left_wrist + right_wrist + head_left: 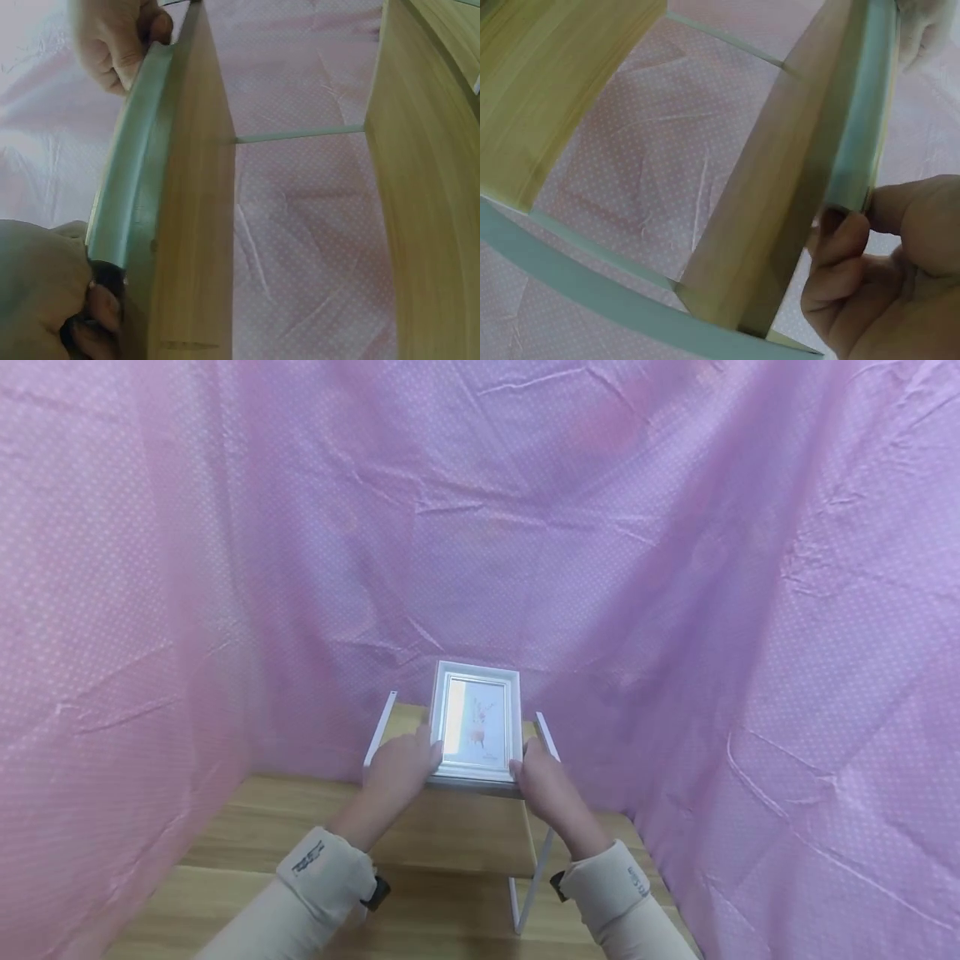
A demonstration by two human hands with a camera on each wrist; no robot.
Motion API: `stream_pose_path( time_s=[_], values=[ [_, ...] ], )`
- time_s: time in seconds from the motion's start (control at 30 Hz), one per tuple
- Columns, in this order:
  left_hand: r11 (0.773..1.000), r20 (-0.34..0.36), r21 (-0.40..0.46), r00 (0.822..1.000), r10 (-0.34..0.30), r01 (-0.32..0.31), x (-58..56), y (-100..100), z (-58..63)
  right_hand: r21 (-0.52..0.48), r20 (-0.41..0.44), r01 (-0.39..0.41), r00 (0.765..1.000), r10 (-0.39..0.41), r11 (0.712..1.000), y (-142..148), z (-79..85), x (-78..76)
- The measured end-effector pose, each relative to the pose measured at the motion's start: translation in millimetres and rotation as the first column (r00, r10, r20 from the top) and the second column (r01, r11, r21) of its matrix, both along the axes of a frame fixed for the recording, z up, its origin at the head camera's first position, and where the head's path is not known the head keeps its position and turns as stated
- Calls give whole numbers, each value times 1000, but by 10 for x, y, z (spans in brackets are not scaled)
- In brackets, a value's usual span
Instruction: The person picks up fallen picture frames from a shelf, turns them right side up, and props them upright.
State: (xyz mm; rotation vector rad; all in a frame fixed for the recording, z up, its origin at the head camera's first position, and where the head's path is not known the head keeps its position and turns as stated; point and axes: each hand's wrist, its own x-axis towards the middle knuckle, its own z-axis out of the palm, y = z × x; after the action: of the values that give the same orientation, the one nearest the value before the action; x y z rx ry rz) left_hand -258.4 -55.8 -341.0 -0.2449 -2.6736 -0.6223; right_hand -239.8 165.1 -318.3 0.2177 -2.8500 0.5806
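"One great pink, white-dotted fabric drape (pixel 480 527) is hanging from nine o'clock through twelve to three. What is it surrounding?"

"A pale wood-grain surface (pixel 225 852), spreading across six o'clock. Rising over it, a stand of light wooden boards and white metal bars (pixel 409 718) is standing just below the dial's centre."

"And the picture?"

"The white rectangular picture frame (pixel 477 722) is showing a small reddish drawing. It's lying over the stand's upper board, between the white bars, its glass catching a bright reflection at nine o'clock. Whether it's touching the board, I can't tell."

"The hands?"

"Both are gripping. The left hand (pixel 397 768) is holding the frame's edge at eight o'clock, thumb pressing on the front, fingers curling below. The right hand (pixel 546 781) is pinching the opposite edge at four o'clock, its thumb and bent fingers meeting around the rim."

"Anything smaller?"

"Black bands (pixel 377 893) are peeking out beside both rolled cream cuffs (pixel 326 864)."
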Motion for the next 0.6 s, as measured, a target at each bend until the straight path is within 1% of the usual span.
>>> stream_pose_path(
  time_s=[0.07, 0.17, 0.2, 0.23, 0.3, 0.33, 0.4, 0.43, 0.47, 0.57, 0.6],
  values=[
    [1000, -34, 5, 999, 10, -9, 0, 15, -34, -6, -21, 31, 999, -31, 1000, -7, -37, 1],
    [1000, -109, 12, 994, 25, -23, 13, 37, -102, -26, -73, 56, 996, -58, 998, -14, -113, 7],
    [999, -147, 18, 989, 29, -27, 18, 42, -127, -42, -87, 61, 994, -65, 997, -17, -143, 9],
    [999, -197, 15, 980, 33, -30, 21, 45, -155, -60, -105, 61, 992, -67, 996, -21, -171, 15],
    [999, -297, 5, 954, 41, -41, 26, 44, -210, -90, -144, 57, 987, -70, 994, -31, -233, 28],
    [999, -345, 0, 938, 42, -45, 28, 40, -234, -106, -166, 53, 984, -70, 993, -39, -266, 34],
    [999, -436, -8, 899, 43, -52, 14, 31, -285, -90, -244, 23, 969, -45, 996, -49, -328, 45],
    [999, -474, -10, 879, 41, -51, 5, 27, -306, -75, -291, 11, 956, -32, 997, -52, -357, 49],
    [999, -502, -6, 864, 37, -47, -3, 24, -323, -65, -338, 3, 941, -24, 998, -57, -384, 50],
    [1000, -567, -1, 823, 21, -26, -31, 20, -370, -19, -463, -2, 886, -7, 1000, -57, -460, 41],
    [1000, -581, -1, 814, 18, -23, -35, 23, -379, -22, -486, 3, 874, -13, 1000, -55, -484, 36]
  ],
)
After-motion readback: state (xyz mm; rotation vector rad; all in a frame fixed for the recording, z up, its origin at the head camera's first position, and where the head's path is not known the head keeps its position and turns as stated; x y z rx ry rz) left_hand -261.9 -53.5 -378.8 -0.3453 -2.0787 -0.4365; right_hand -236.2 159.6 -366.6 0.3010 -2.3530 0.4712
